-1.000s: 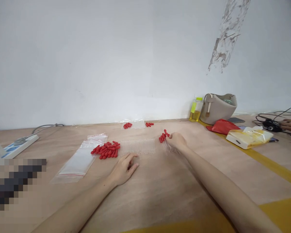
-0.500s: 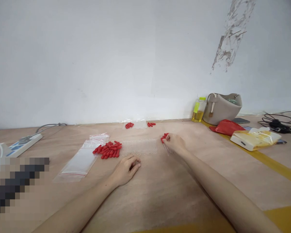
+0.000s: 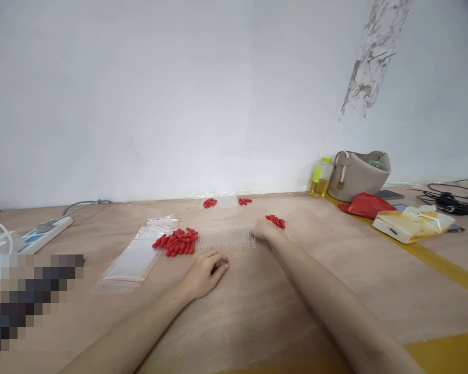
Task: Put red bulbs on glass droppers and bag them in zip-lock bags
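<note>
My left hand (image 3: 207, 272) rests on the table in front of a row of thin clear tubes (image 3: 223, 238); its fingers are loosely curled, thumb apart, with nothing in them. My right hand (image 3: 265, 231) is at the right end of that row, fingertips pinched on a clear tube (image 3: 254, 240), partly hidden by the hand. Just behind the right wrist lies a group of red rubber bulbs (image 3: 276, 221), with clear tube ends showing below them. A pile of loose red rubber bulbs (image 3: 179, 243) touches the left end of the row.
Zip bags (image 3: 130, 259) lie left of the pile. Two small red bulb groups (image 3: 209, 203) sit near the wall by a clear bag (image 3: 226, 201). A power strip (image 3: 47, 234) is at left; a bottle (image 3: 321, 177), handbag (image 3: 361, 175) and tissue pack (image 3: 413, 223) stand right.
My right hand has moved left from the red bulbs to the end of the tube row, leaving the bulbs in view. My left hand has stayed in place.
</note>
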The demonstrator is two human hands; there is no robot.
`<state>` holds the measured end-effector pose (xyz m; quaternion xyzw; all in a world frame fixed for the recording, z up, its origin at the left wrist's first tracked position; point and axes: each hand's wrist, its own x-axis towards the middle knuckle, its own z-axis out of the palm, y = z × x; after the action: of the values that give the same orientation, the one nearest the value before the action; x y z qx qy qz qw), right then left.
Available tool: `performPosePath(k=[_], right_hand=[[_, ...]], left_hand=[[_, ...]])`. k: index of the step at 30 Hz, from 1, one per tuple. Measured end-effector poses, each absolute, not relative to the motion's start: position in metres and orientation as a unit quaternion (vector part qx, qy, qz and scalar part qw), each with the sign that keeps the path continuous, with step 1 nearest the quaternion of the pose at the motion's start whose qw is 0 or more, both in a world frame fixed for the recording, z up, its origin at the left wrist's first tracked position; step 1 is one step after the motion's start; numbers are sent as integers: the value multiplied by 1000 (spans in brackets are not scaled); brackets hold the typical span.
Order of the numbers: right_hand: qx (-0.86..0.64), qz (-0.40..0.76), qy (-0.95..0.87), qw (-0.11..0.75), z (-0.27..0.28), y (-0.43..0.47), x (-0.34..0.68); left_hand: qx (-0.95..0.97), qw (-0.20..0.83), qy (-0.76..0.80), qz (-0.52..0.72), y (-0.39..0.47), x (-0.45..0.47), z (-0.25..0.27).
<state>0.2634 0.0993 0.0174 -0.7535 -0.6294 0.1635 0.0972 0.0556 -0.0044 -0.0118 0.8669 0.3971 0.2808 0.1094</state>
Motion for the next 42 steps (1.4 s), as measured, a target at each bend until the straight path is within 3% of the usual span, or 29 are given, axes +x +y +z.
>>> performPosePath(k=[4, 8, 12, 17, 24, 31, 36, 42], right_hand=[[-736, 153, -651, 112, 25, 89, 264], [-703, 110, -687, 150, 32, 62, 270], [-582, 39, -774, 244, 20, 29, 281], [-427, -30, -853, 298, -2, 1, 287], [-408, -33, -848, 337, -14, -1, 286], [-414, -3, -840, 350, -14, -2, 286], [-404, 3, -847, 345, -18, -2, 287], [-399, 5, -853, 335, -18, -3, 288]], left_hand=[[851, 67, 433, 290, -1, 49, -1], [815, -55, 505, 278, 27, 3, 30], [836, -135, 489, 211, 71, -55, 52], [892, -81, 441, 58, 102, -78, 55], [901, -59, 430, 19, 109, -75, 59], [883, -72, 453, 96, 79, -57, 76], [895, 11, 426, 133, 10, 1, 41], [879, 7, 449, 161, -22, 32, 11]])
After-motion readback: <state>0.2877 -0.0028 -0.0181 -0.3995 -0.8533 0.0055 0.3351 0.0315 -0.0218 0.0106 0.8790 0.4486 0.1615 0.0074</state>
